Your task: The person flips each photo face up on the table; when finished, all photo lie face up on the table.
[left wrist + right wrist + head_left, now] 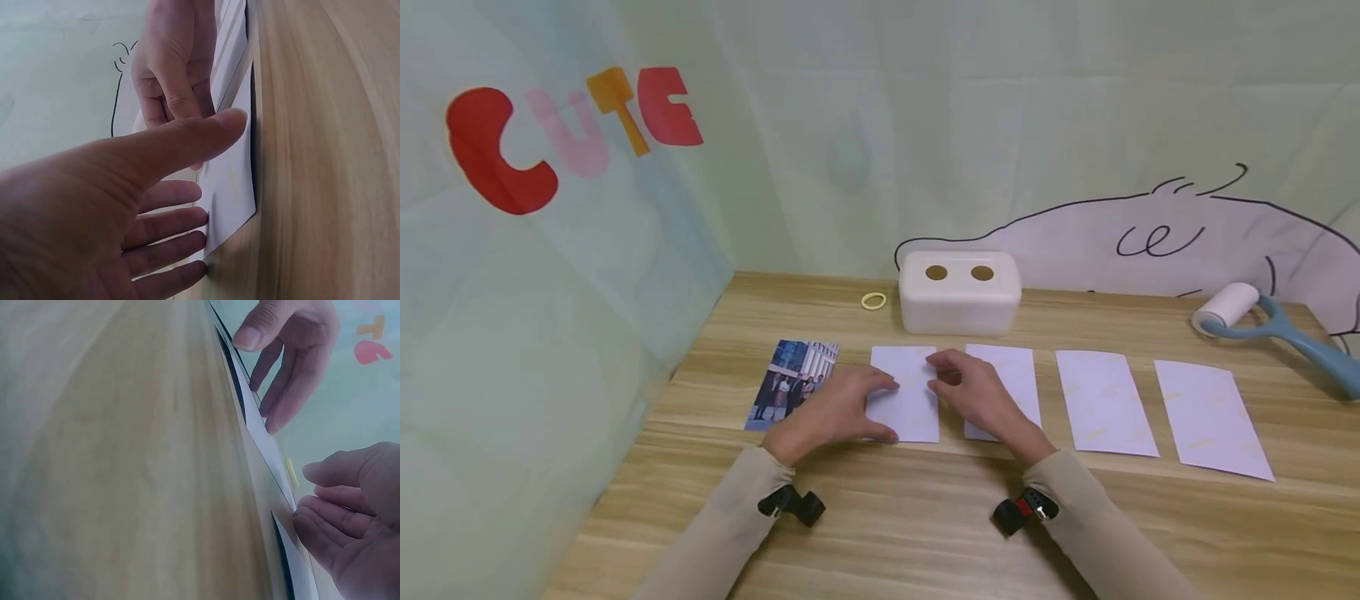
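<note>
White against wood-grain tabletop (910, 517): one flat white card (913, 396) with faint yellow marks, right between the two hands. To the right of the left hand (842, 407), to the left of the right hand (973, 392), and long axis more or less straight away from the body, so one long edge toward each set of fingertips. Nearer of the pair, by a little: the left, deeper over its side. Left fingers loose, thumb well apart, nothing in grasp. Right fingers gently bent, clear gap to the thumb, nothing pinched there either. Actual contact with the card? Impossible to tell. On to the count: four white cards in a row, including one partly beneath the right hand, then a third (1107, 402) and a fourth (1213, 419) farther right. One group photograph (786, 383) at the left end, partly behind the left hand. Beyond the row, one white box (960, 300) with two round holes, one yellow ring (874, 308) just beside it, and, over at far right, one blue-handled lint roller (1232, 307).
</note>
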The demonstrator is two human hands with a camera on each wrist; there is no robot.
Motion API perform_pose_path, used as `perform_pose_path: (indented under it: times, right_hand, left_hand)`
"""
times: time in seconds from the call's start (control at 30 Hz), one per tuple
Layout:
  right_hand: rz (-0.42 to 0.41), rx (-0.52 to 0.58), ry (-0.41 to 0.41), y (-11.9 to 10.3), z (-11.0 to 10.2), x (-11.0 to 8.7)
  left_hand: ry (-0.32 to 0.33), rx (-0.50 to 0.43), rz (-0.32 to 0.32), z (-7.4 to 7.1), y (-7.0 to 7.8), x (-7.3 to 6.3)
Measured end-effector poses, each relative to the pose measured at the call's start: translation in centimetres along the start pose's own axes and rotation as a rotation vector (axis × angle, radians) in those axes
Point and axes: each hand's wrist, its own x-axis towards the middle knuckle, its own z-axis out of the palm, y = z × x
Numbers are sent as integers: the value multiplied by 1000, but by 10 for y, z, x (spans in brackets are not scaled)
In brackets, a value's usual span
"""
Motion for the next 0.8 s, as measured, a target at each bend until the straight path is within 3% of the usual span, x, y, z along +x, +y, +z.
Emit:
perform_pose_path:
  times: [0.5,0.67,0.8]
  right_hand:
    - [-3,11,-6,3,0,2]
    - [-1,8,-8,2,-2,2]
    - [1,-5,2,4,-5,2]
  left_hand:
    - [-2,75,-17,2,1,-3]
    - [-22,-3,-52,-1,-1,-4]
    - [-1,-86,-52,-1,-7,-4]
